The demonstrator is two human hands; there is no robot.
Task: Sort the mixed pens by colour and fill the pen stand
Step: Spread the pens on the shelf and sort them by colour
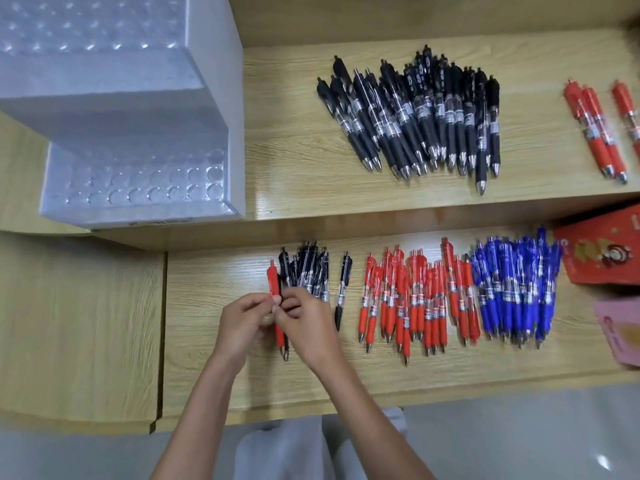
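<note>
Two hands, left hand, right hand, pinched around one red pen.

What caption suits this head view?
Left hand and right hand pinch a red pen beside the black pens; red pile and blue pile lie rightward.

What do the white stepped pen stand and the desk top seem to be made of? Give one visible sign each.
Pen stand: probably white polystyrene foam, matt; its surface looks grainy, with round holes moulded in.
Desk top: wood-grain laminate or veneer, semi-gloss; pale grain lines and soft glare patches.
</note>
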